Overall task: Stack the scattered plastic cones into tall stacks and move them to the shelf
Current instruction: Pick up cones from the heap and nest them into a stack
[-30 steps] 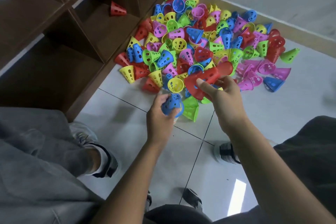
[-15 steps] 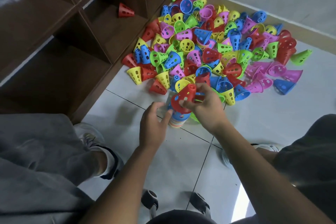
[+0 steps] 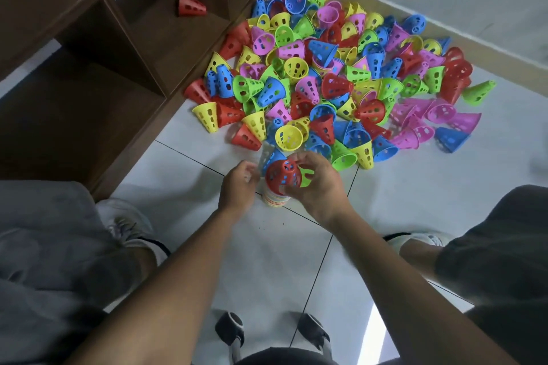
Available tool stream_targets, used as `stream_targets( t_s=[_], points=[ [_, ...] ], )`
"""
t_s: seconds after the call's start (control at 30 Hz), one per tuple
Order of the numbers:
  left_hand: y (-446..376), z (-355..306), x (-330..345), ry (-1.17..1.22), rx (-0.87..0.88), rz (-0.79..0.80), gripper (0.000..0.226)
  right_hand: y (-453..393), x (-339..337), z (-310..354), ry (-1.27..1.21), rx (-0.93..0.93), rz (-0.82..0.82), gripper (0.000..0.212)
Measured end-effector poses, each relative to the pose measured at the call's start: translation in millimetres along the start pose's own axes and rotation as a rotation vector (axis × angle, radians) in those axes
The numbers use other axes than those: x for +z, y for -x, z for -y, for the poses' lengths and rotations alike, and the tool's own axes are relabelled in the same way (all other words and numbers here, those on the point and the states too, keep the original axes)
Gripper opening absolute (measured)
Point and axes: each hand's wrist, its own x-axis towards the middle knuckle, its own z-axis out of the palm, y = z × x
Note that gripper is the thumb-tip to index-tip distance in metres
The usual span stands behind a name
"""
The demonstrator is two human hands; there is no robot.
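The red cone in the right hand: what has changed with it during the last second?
The right hand brought the red cone from above the pile down onto the stack, over the blue one, and still touches it. The left hand let go of the stack. The pile and the shelf stayed unchanged.

The pile of cones (image 3: 335, 77) mixes red, blue, yellow, green and pink, each wall dotted with small holes. The top cone (image 3: 283, 176) of the stack (image 3: 275, 198) is red, and the rims below it show thin bands of many colours. A lone red cone (image 3: 189, 4) sits in the dark brown shelf (image 3: 89, 68). The floor (image 3: 275, 261) has pale grey tiles with dark grout lines.
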Motion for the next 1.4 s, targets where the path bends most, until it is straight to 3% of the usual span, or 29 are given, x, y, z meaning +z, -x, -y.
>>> stream_targets(
  t_s=[0.13, 0.27, 0.5, 0.7, 0.8, 0.93, 1.07, 1.27, 1.4],
  points=[
    [-13, 18, 9, -0.024, -0.035, 0.006, 0.019, 3, -17, -24, 0.128, 0.022, 0.057, 0.08],
    [-34, 17, 12, -0.062, -0.024, 0.038, 0.028, 1, -23, -51, 0.185, 0.183, 0.002, 0.072],
    [-86, 8, 27, -0.14, 0.161, 0.373, 0.066, -14, -13, -77, 0.057, 0.366, 0.054, 0.058],
    [-99, 15, 41, -0.219, 0.253, 0.468, 0.039, -13, 5, -98, -0.021, 0.47, 0.076, 0.061],
    [-106, 22, 45, -0.235, 0.271, 0.502, 0.036, -9, 9, -105, -0.131, 0.548, 0.059, 0.058],
    [-92, 13, 26, -0.236, 0.249, 0.459, 0.026, -5, 9, -109, -0.186, 0.582, 0.022, 0.051],
    [-66, 11, 8, -0.271, 0.184, 0.318, 0.026, -5, 11, -104, -0.163, 0.544, 0.019, 0.048],
    [-54, 14, 3, -0.202, 0.081, 0.136, 0.046, -10, 4, -92, -0.125, 0.486, -0.083, 0.039],
    [-56, -4, -12, -0.127, 0.104, -0.005, 0.048, -15, -5, -86, -0.054, 0.437, -0.193, 0.031]
  ],
)
